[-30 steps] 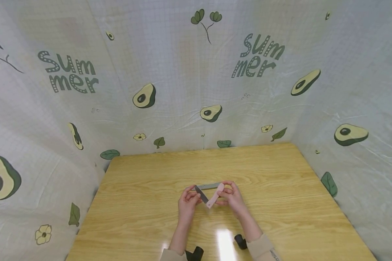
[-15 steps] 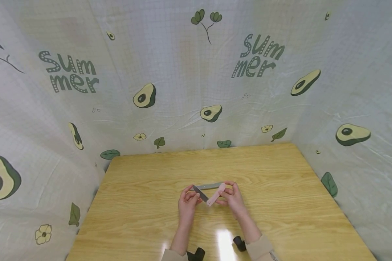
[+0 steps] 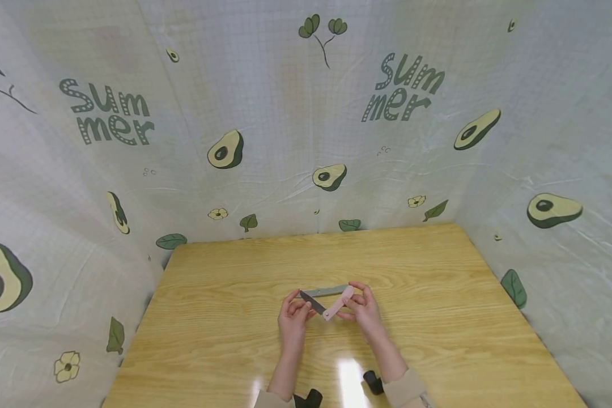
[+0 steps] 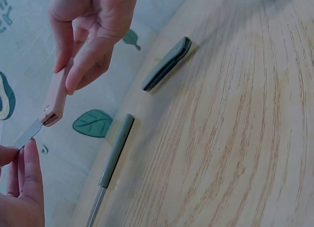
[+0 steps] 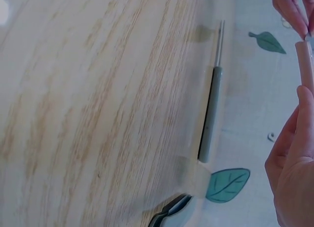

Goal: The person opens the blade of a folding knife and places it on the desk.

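Between my hands is a folding knife with a pink handle (image 3: pixel 339 302) and a dark grey blade (image 3: pixel 313 304), half opened into a wide V in the head view. My left hand (image 3: pixel 292 324) pinches the blade between thumb and fingers. The pink handle is gripped by my right hand (image 3: pixel 365 317). Behind them on the table lies a slim grey-green handle (image 4: pixel 117 151) with thin metal extending from one end. Another grey-green handle (image 4: pixel 167 65) with a dark edge, apparently folded, rests farther right in the left wrist view.
The wood-grain table (image 3: pixel 224 340) is enclosed by a pale curtain (image 3: pixel 270 113) printed with avocados, leaves and lettering. Black devices (image 3: pixel 308 398) sit at both wrists. A bright glare lies on the table near its front.
The angle between blade and pink handle has widened; the blade tip moved left, the handle end right, and the pivot slightly away. Both hands keep their hold.
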A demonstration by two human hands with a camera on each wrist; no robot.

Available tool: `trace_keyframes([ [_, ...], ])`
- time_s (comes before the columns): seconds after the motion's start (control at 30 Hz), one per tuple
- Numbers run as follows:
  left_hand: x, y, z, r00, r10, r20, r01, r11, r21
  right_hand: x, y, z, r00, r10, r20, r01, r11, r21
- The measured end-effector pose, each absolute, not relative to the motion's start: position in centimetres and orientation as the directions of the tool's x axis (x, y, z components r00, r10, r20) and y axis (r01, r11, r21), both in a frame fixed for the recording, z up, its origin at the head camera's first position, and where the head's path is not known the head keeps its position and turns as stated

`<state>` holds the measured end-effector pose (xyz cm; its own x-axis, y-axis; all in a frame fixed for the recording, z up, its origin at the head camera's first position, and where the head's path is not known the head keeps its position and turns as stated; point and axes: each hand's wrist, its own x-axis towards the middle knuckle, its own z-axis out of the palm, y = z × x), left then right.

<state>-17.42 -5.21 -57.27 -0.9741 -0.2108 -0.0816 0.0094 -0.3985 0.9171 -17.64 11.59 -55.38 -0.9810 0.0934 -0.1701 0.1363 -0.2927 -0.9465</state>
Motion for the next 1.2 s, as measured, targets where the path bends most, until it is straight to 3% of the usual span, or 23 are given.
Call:
trace_keyframes([
  [1.2, -16.3, -4.0, -57.1, -0.957, -0.282, -0.072, 0.075, -0.478, 0.875, -16.7, 11.9, -55.2, -0.975, 0.132, -0.178, 0.101, -0.451, -0.887],
])
